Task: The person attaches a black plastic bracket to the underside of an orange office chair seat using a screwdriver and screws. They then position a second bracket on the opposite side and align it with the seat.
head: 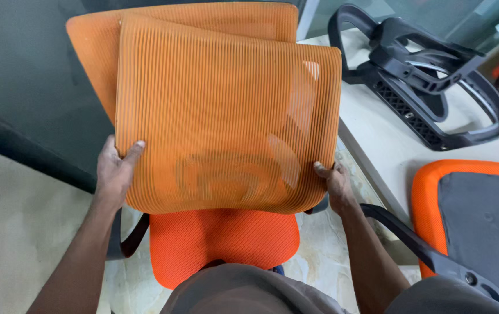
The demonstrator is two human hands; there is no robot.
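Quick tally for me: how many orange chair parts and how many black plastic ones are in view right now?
Orange mesh backrest panels, gripped by left hand and right hand: 2
Orange seat cushions, one below the panels and one at right: 2
Black plastic frames on the table: 2
Total: 6

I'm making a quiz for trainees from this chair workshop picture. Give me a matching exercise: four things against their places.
Things:
1. orange mesh backrest panel
2. orange seat cushion
3. black plastic chair frames
4. left hand

Places:
A. on the pale table, upper right
B. gripping the panel's lower left edge
C. held up between both hands
D. low in the middle, under the panel

Pairs: 1-C, 2-D, 3-A, 4-B
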